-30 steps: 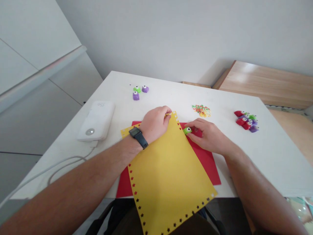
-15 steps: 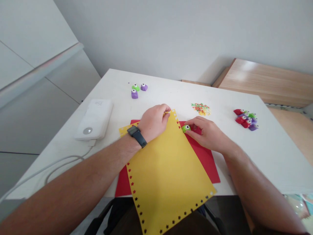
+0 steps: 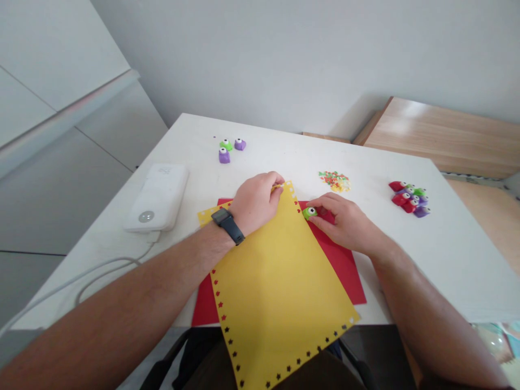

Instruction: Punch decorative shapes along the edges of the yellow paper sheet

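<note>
Punched with star holes along the left and bottom edges of the yellow paper sheet point(image 3: 276, 281), with a short run of holes at the top corner near the middle of the frame; right edge left plain as far as could be seen, so judged well along but not finished. Laid askew over a red paper sheet point(image 3: 341, 265) on the white tabletop point(image 3: 447, 254), lower corner hanging past the near edge. Left hand point(image 3: 255, 201), at the centre of the frame, curled nearly closed, fingertips pinching the top corner of the yellow sheet; dark smartwatch point(image 3: 229, 225) worn on that wrist. Right hand point(image 3: 345, 222), just right of centre, loosely closed around a small green craft punch point(image 3: 310, 212), thumb and fingers on it, the punch seated at the sheet's upper right edge, close beside the left hand's fingertips. Whether pressed down or merely held could not be told. Small heap of coloured punched-out bits point(image 3: 335, 181) seen above the right hand; cluster of red, purple and green punches point(image 3: 410, 199) farther right; three more punches point(image 3: 229, 149), green and purple, toward the upper left of the tabletop. White device point(image 3: 158, 197) with a cable seen at the left.
</note>
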Demonstrator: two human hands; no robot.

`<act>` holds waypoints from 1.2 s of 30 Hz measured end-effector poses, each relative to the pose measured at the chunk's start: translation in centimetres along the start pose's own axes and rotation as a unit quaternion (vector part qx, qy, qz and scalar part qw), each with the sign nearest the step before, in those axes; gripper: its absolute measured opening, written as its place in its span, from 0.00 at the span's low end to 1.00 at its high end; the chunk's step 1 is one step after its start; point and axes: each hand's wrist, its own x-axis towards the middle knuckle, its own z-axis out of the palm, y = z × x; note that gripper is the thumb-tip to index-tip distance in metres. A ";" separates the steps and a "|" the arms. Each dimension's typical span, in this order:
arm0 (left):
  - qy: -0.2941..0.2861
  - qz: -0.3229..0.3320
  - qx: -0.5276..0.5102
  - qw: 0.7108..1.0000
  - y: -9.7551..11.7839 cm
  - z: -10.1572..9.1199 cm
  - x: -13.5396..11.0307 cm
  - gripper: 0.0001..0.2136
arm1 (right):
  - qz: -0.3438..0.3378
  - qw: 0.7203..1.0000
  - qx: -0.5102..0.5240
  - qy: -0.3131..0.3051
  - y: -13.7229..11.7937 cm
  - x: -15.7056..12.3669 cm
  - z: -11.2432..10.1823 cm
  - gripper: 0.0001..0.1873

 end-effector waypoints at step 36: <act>0.010 0.001 -0.014 1.000 0.0 -0.2 0.0 0.08 | -0.010 1.000 0.002 0.005 0.3 -0.1 0.2 0.12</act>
